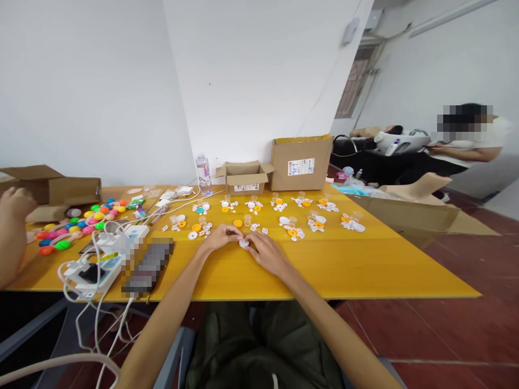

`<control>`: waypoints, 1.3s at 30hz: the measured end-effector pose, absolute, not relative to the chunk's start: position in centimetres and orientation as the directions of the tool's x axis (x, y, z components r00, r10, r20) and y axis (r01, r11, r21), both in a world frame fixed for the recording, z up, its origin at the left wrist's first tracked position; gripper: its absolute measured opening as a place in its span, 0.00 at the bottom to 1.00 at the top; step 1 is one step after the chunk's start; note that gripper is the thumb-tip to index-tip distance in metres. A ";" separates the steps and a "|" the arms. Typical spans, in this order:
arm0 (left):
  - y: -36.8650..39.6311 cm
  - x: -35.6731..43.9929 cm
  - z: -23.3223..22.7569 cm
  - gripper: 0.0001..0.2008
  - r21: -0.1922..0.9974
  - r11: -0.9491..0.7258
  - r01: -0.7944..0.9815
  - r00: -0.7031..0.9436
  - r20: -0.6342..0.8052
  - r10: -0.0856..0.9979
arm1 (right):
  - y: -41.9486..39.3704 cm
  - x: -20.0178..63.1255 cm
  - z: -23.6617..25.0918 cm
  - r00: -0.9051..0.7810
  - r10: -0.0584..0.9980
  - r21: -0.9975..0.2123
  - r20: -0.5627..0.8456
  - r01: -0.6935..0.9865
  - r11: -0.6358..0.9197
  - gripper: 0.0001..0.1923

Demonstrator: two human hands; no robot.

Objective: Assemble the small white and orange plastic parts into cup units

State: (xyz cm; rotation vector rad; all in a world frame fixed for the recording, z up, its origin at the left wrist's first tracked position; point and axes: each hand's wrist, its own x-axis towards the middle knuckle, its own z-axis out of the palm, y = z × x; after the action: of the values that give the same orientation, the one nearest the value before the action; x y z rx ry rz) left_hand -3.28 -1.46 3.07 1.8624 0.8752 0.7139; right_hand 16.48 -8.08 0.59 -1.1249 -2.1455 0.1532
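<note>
My left hand (221,238) and my right hand (266,252) meet above the yellow table. Between their fingertips is a small whitish plastic part (244,243), pinched from both sides; its exact kind is too small to tell. Just beyond my hands lie an orange round piece (238,223), a clear little cup (247,220) and small white cut-out pieces (255,227). More such groups of white, orange and clear parts, like the one with a teal ring (200,210), stand in two rows across the table.
At the left are a power strip (111,265) with tangled cables, a phone (148,268), colourful balls (95,216) and another person's arm (12,232). A water bottle (204,175), an open carton (245,178) and a larger box (300,163) stand behind. Someone sits far right.
</note>
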 end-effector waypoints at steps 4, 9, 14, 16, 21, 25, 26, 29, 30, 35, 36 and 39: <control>-1.6 -3.2 3.1 0.10 0.888 -0.356 0.292 0.586 0.128 0.800 | -8.1 16.4 0.7 -0.373 0.769 -0.416 0.518 0.676 0.608 0.05; -1.9 -2.9 3.2 0.08 0.880 -0.365 0.305 0.580 0.133 0.804 | -8.1 16.4 0.7 -0.370 0.770 -0.419 0.519 0.676 0.607 0.05; -2.0 -2.8 3.4 0.08 0.873 -0.377 0.309 0.578 0.143 0.804 | -7.9 16.4 0.4 -0.363 0.775 -0.428 0.517 0.675 0.601 0.05; -2.1 -2.8 3.4 0.09 0.862 -0.395 0.317 0.573 0.158 0.804 | -7.8 16.3 0.2 -0.353 0.778 -0.430 0.519 0.679 0.595 0.05; -2.3 -2.5 3.4 0.08 0.853 -0.416 0.316 0.555 0.190 0.810 | -7.7 16.4 0.1 -0.350 0.785 -0.429 0.511 0.688 0.586 0.05; -2.5 -2.3 3.4 0.06 0.873 -0.394 0.288 0.545 0.189 0.817 | -7.8 16.5 0.4 -0.353 0.784 -0.432 0.510 0.684 0.588 0.04; -2.5 -2.3 3.5 0.05 0.876 -0.389 0.285 0.541 0.188 0.820 | -7.9 16.5 0.4 -0.355 0.783 -0.434 0.510 0.680 0.591 0.04; -2.7 -2.2 3.6 0.05 0.878 -0.382 0.289 0.532 0.185 0.826 | -7.9 16.5 0.5 -0.356 0.785 -0.441 0.508 0.675 0.592 0.04; -2.7 -2.2 3.7 0.05 0.876 -0.382 0.295 0.530 0.183 0.828 | -7.9 16.5 0.5 -0.355 0.786 -0.441 0.507 0.676 0.590 0.04; -2.7 -2.3 3.7 0.05 0.861 -0.392 0.325 0.538 0.173 0.825 | -7.9 16.5 0.5 -0.355 0.786 -0.432 0.506 0.685 0.587 0.04; -2.7 -2.4 3.7 0.05 0.857 -0.396 0.329 0.542 0.172 0.823 | -7.9 16.5 0.5 -0.354 0.787 -0.431 0.506 0.686 0.586 0.04; -2.5 -2.5 3.6 0.06 0.845 -0.412 0.341 0.551 0.175 0.816 | -7.9 16.5 0.4 -0.355 0.785 -0.429 0.507 0.686 0.587 0.05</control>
State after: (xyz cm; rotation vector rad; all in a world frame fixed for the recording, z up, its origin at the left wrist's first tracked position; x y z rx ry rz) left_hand -2.50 -2.53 3.58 1.9891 0.9321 0.7541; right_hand 16.50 -7.91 0.44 -1.1630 -2.1258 0.1846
